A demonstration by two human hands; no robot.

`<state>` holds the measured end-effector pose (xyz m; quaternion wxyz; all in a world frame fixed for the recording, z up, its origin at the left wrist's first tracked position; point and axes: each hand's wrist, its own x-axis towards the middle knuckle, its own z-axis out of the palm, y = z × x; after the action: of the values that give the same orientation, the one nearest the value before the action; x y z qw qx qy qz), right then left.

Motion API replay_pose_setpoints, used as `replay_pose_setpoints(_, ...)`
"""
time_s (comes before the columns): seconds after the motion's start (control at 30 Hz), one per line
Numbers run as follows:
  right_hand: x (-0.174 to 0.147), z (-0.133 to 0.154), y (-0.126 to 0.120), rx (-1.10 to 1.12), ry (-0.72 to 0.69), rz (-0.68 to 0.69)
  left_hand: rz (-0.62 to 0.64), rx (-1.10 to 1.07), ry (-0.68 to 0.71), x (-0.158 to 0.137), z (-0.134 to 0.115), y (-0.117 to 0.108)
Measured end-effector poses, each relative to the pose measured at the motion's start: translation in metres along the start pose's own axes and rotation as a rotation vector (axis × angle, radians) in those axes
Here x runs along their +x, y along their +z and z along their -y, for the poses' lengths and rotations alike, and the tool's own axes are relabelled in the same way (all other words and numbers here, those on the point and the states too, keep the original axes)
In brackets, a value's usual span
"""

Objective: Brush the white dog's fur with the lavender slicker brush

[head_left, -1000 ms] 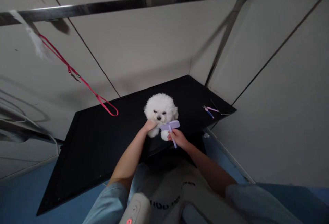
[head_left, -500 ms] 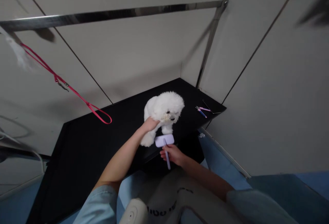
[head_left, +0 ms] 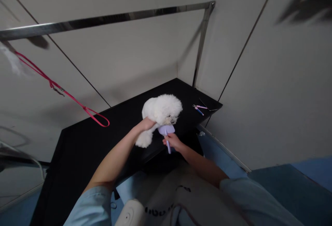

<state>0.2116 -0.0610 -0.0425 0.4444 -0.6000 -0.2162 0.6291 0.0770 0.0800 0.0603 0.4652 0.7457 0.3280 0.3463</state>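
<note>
Dog (head_left: 163,107) on black surface (head_left: 88,146), nr edge. L hand (head_left: 147,124) against it, grip hidden, can't tell if closed; R hand (head_left: 172,141) clamped on brush (head_left: 166,129) nr muzzle. Sudden head dip might mean poked eye.

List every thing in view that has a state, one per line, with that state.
Fluffy white dog: on the black table, head lowered and turned right
Lavender grooming brush: held, pad raised near the dog's muzzle, contact unclear
Left hand: against the dog, fingers partly hidden
Right hand: closed around the brush handle
Red leash: hanging, lower loop open
Nail clippers: lying down, handles apart
Thin tool beside them: too small to tell
</note>
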Motion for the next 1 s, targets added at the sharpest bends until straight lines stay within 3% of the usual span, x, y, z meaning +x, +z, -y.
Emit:
replay_pose_setpoints(0.1,-0.003,-0.004,-0.003,-0.007,0.046,-0.004,0.070,-0.001,-0.038,-0.004,-0.009,-0.001)
replay_pose_setpoints(0.23,-0.002,-0.004,-0.002,0.009,-0.024,-0.004,0.126,0.017,-0.060,-0.006,-0.012,0.000)
replay_pose_setpoints(0.6,-0.010,-0.013,-0.008,0.005,-0.048,-0.024,0.147,0.017,-0.076,-0.004,-0.010,0.010)
replay_pose_setpoints(0.73,-0.019,-0.024,-0.011,-0.008,0.036,0.022,0.158,0.013,-0.105,-0.006,-0.011,0.009)
replay_pose_setpoints(0.9,-0.017,-0.013,-0.016,-0.016,-0.019,0.026,0.138,-0.027,-0.125,-0.008,-0.017,0.010)
replay_pose_setpoints(1.0,-0.017,-0.010,-0.021,-0.032,0.045,0.019,0.169,-0.009,-0.128,-0.010,-0.021,0.011)
